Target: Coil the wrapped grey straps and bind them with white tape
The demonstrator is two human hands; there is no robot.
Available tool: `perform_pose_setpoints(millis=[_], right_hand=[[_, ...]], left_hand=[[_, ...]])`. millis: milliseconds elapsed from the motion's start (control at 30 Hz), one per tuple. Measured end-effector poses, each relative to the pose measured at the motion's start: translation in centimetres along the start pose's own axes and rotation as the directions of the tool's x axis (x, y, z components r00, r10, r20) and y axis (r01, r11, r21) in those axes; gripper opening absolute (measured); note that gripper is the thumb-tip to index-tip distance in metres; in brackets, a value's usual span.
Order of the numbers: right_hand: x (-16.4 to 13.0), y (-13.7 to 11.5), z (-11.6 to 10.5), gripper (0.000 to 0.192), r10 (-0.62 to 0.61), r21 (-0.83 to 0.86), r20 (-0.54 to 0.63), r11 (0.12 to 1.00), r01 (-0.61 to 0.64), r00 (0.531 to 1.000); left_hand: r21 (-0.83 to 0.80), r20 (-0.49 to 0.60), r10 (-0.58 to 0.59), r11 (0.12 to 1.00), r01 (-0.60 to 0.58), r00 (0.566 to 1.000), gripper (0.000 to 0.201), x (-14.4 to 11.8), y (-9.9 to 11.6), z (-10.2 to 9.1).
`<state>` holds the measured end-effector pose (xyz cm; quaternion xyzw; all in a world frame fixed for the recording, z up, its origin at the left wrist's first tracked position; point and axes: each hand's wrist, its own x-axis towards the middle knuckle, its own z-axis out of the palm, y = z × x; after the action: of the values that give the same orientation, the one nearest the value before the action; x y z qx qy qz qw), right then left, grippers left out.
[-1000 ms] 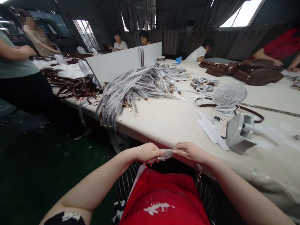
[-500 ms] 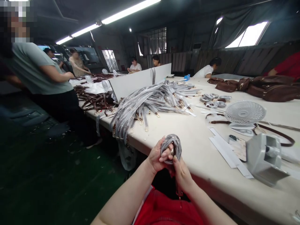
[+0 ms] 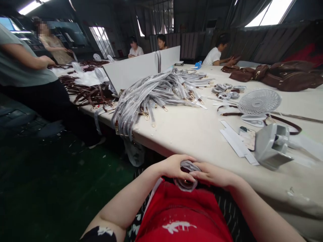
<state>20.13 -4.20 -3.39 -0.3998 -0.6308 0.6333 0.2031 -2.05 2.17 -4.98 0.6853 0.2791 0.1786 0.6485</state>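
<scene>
A strap wound into a coil [image 3: 186, 185], wrapped in clear greyish plastic, sits between my two hands near the table's front edge, just above my red apron. Around its left side and top curls my left hand [image 3: 175, 167], thumb across the front. My right hand [image 3: 210, 173] grips the coil from the right, its fingers meeting my left hand. Brown strap and a bit of gold metal show inside the coil. On the table ahead lies a large heap of plastic-wrapped straps [image 3: 156, 89] with gold clasps, some hanging over the edge.
A white divider board [image 3: 141, 69] stands behind the heap. Coiled straps [image 3: 227, 90], a white desk fan [image 3: 259, 102] with a grey base, a phone [image 3: 247, 138], white strips [image 3: 234, 139] and brown bags [image 3: 290, 75] lie to the right. Co-workers sit or stand around the table.
Both hands have brought the coil lower and closer to my body, and now close around it from both sides. My view has tipped downward. The hanging strap end no longer shows.
</scene>
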Motion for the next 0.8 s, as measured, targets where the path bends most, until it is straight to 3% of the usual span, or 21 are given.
perform_pose_setpoints(millis=[67,167,233,400,567,633,733,800], right_hand=[[0.1,0.8,0.0,0.045,0.068,0.140,-0.011,0.988,-0.066,0.998],[0.1,1.5,0.2,0.049,0.109,0.315,-0.087,0.946,-0.076,0.990],[0.3,1.5,0.4,0.053,0.109,0.329,-0.148,0.943,-0.055,0.983],[1.3,1.5,0.6,0.055,0.107,0.280,-0.208,0.959,-0.046,0.972],[1.8,2.8,0.8,0.049,0.006,-0.076,-0.228,0.997,-0.024,0.974],[1.4,3.4,0.7,0.048,-0.008,-0.120,-0.174,0.993,-0.013,0.985],[0.4,4.4,1.1,0.043,0.020,-0.154,-0.070,0.988,-0.030,0.997],[-0.2,5.0,1.8,0.039,0.055,-0.188,-0.026,0.980,-0.059,0.998]], left_hand=[[0.024,0.046,-0.023,0.999,0.022,0.999,0.058,0.3,0.0,0.4],[-0.134,-0.089,-0.087,0.988,0.074,0.992,0.051,0.8,0.2,0.6],[-0.201,-0.178,-0.118,0.976,0.081,0.977,0.048,1.2,0.4,0.6],[-0.212,-0.342,-0.120,0.976,0.048,0.932,0.039,1.9,0.5,1.1],[-0.292,-0.387,-0.234,0.949,0.122,0.892,0.035,1.4,-1.3,2.7],[-0.232,-0.371,-0.202,0.965,0.120,0.906,0.030,0.6,-2.2,3.4],[0.038,-0.280,-0.122,0.990,0.137,0.952,0.022,-0.8,-3.2,4.6],[0.155,-0.277,-0.114,0.975,0.162,0.954,0.022,-1.6,-3.7,5.7]])
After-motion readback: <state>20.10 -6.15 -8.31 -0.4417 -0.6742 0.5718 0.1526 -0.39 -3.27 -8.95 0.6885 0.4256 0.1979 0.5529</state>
